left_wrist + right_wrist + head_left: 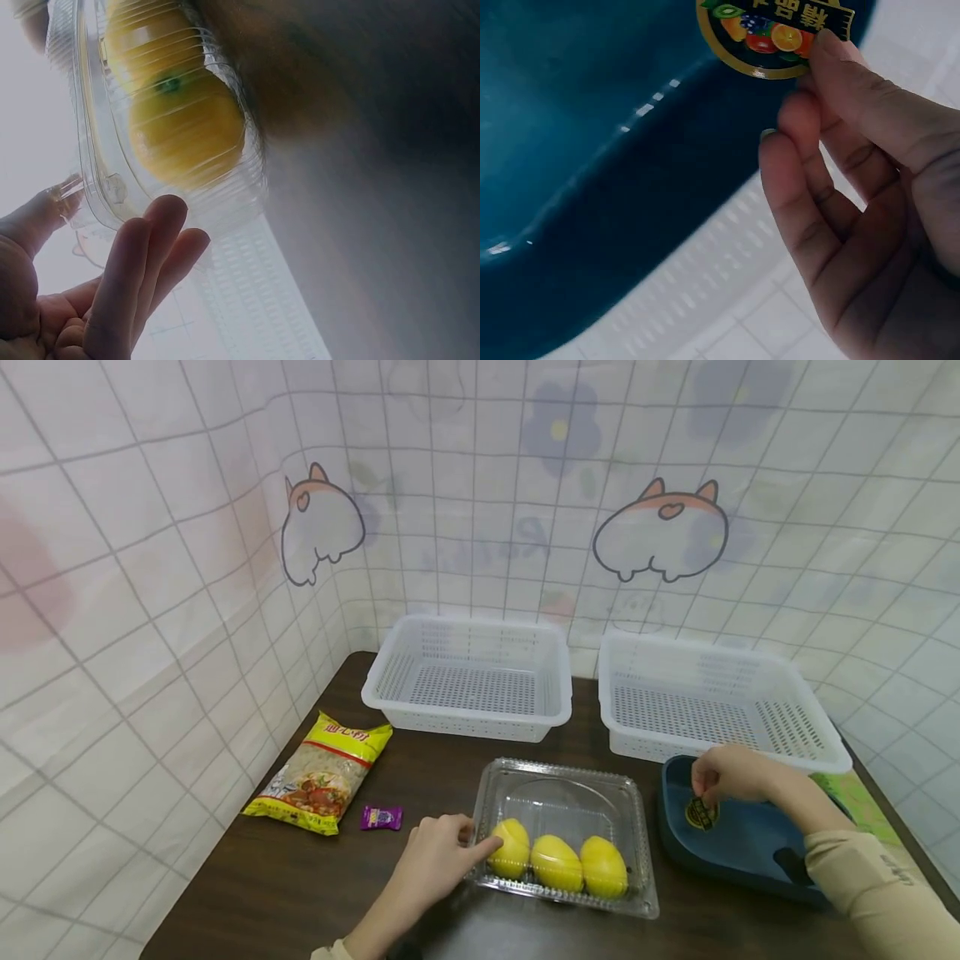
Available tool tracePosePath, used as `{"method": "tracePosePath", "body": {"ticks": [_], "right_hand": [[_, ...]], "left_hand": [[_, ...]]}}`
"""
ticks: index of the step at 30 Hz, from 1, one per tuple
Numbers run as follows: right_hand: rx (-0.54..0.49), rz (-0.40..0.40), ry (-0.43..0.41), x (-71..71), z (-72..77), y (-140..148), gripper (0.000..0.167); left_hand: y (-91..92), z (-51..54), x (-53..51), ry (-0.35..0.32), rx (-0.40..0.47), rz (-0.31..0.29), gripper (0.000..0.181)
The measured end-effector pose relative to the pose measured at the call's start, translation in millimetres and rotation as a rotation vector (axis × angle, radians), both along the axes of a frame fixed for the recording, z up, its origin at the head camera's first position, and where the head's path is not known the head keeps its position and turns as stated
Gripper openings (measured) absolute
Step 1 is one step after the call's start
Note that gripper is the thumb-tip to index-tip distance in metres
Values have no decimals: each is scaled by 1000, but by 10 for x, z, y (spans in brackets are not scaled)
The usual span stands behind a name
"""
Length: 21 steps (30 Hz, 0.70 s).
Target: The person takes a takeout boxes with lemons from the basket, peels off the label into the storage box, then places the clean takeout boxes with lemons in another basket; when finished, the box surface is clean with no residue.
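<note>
A clear plastic clamshell box point(585, 797) stands on the table with yellow lemon-like fruits point(557, 863) inside. My left hand point(438, 853) is at its left side, thumb against the lid's rim. In the left wrist view the other fingers point(126, 274) lie fairly straight beside the box's corner. My right hand point(735, 774) pinches a round black-and-gold fruit sticker point(759, 46) between thumb and fingertips. It hangs over a dark blue lidded-looking container point(742, 843); whether the sticker touches the surface, I cannot tell.
Two white perforated baskets point(468, 717) point(660, 745) stand along the back wall. A yellow bag of pasta point(322, 772) and a small purple packet point(381, 817) lie on the left. Something green point(870, 806) shows behind the blue container, near the table's right edge.
</note>
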State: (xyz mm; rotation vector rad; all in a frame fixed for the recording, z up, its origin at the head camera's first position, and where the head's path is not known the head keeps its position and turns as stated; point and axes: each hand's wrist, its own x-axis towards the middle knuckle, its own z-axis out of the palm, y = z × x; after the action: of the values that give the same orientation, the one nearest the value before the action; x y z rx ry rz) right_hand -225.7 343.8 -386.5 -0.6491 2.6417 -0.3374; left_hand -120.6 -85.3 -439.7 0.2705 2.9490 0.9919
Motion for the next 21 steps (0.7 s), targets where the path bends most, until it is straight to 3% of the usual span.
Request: {"method": "tracePosePath", "body": {"ticks": [3, 8, 15, 21], "right_hand": [[17, -11, -22, 4, -80, 30, 15], [61, -6, 14, 14, -147, 63, 10], [124, 0, 99, 20, -114, 20, 13], [55, 29, 170, 169, -59, -133, 8]], "left_hand": [[4, 0, 6, 0, 16, -5, 46], [14, -2, 6, -2, 27, -5, 52], [18, -8, 15, 7, 18, 9, 54], [9, -18, 35, 11, 13, 7, 45]]}}
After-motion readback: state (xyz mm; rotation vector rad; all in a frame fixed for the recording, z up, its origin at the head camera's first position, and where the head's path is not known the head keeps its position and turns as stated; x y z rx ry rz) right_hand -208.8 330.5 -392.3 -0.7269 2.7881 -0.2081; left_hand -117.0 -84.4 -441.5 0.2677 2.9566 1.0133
